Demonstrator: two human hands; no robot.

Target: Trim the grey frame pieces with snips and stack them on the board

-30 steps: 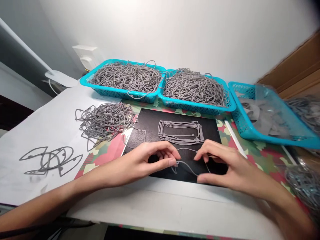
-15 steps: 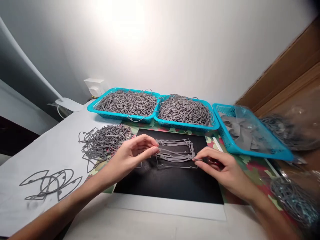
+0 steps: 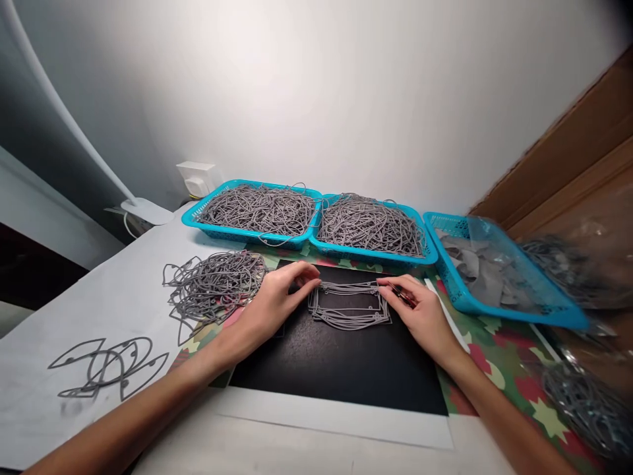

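Left hand (image 3: 284,291) and right hand (image 3: 419,310) are pinching the gray frames (image 3: 352,324) by their far corners, near the black mat's (image 3: 341,373) far edge. Can't quite tell how many.

Stacked frames (image 3: 349,324) lie on a mat (image 3: 341,369), 2 baskets (image 3: 373,254) behind, a pile (image 3: 220,284) left.

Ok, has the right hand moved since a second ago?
Yes: against the black mat, the right hand has moved forward, from near the mat's front edge to the far right corner of the gray frames.
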